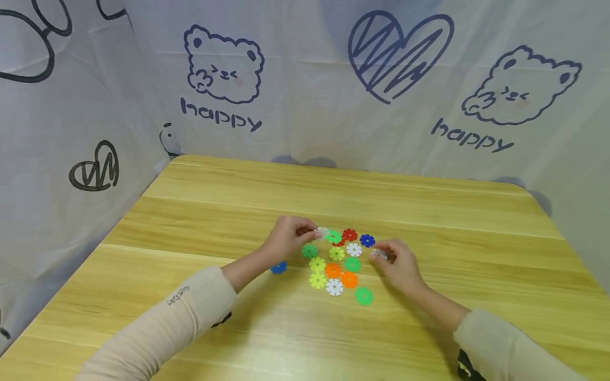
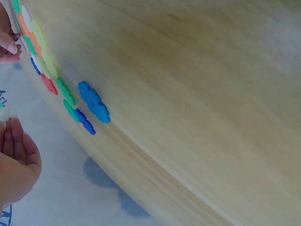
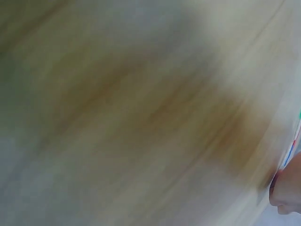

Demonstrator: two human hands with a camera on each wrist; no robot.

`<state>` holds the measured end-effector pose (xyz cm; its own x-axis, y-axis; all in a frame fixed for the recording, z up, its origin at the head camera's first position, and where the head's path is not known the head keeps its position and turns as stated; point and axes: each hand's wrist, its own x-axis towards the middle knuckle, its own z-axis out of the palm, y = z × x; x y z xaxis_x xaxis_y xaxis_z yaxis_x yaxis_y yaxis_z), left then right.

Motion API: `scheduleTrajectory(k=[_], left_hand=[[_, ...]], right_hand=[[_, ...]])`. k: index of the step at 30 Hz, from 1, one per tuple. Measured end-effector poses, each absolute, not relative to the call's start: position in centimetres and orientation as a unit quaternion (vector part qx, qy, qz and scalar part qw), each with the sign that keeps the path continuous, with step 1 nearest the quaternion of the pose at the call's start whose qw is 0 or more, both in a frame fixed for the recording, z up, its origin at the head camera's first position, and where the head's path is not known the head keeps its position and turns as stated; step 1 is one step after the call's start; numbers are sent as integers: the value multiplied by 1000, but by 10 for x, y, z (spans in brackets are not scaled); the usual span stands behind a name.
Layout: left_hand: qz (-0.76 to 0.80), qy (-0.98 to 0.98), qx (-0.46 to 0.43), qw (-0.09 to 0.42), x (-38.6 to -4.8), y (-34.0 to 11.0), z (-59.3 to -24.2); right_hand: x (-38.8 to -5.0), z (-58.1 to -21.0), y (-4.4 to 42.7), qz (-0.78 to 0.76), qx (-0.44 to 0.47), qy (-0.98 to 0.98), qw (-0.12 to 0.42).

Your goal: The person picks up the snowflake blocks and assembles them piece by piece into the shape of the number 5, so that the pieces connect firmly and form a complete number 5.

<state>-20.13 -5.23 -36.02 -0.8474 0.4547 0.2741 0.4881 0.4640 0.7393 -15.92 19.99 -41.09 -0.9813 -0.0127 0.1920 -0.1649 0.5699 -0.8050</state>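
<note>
My left hand [image 1: 292, 235] pinches a white disc [image 1: 321, 232] between thumb and fingers, and a light green disc [image 1: 333, 236] touches or overlaps it; whether the two are joined I cannot tell. In the left wrist view the same hand [image 2: 19, 162] shows at the left edge. Another white disc [image 1: 379, 253] is pinched by my right hand [image 1: 400, 266], just right of the dark blue disc [image 1: 367, 241]. Between the hands lie several notched discs, among them a red disc [image 1: 350, 235], an orange disc [image 1: 349, 280] and a yellow disc [image 1: 317, 280].
A blue disc [image 1: 278, 268] lies apart, below the left forearm. Nearest the table's front is a green disc [image 1: 364, 296]. The wooden table [image 1: 305, 338] ends at the back against a white cloth [image 1: 305, 106] with drawn bears and hearts.
</note>
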Motion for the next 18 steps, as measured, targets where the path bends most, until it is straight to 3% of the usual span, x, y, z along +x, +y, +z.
scheduleTrajectory(k=[9,18], left_hand=[[-443,-853,-275,16,-202,-55,-357],[-439,-855,-275,22,-202,-57,-354]], right_hand=[[-161,-413,207,420,48,-901,97],[-162,-412,215,373,52,-923,76]])
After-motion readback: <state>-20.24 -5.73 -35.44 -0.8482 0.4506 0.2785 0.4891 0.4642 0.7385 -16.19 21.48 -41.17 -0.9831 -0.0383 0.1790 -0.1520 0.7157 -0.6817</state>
